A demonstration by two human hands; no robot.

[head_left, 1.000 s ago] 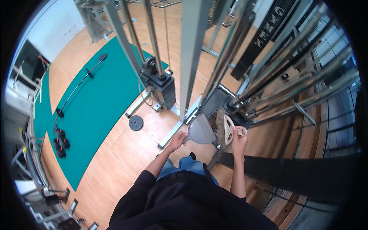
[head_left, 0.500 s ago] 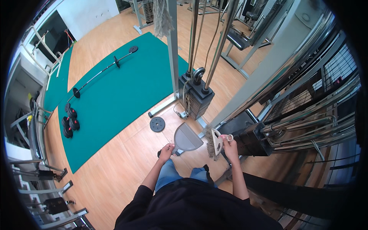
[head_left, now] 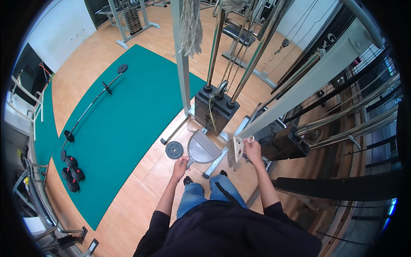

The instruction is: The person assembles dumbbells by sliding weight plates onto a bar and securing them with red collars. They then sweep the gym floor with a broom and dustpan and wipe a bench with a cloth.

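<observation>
Green mat (head_left: 124, 111) on wood-toned floor (head_left: 128, 205), white wall (head_left: 64, 36) beyond

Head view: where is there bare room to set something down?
The middle of the green mat, between the barbell and the weight stack, is bare; so is the wooden floor between the mat and the left forearm. It is crowded around the dustpan: the loose plate to its left, the brush to its right, the weight stack beyond.

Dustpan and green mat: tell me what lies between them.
In the head view, a dark weight plate lies on the floor between dustpan and green mat.
</observation>
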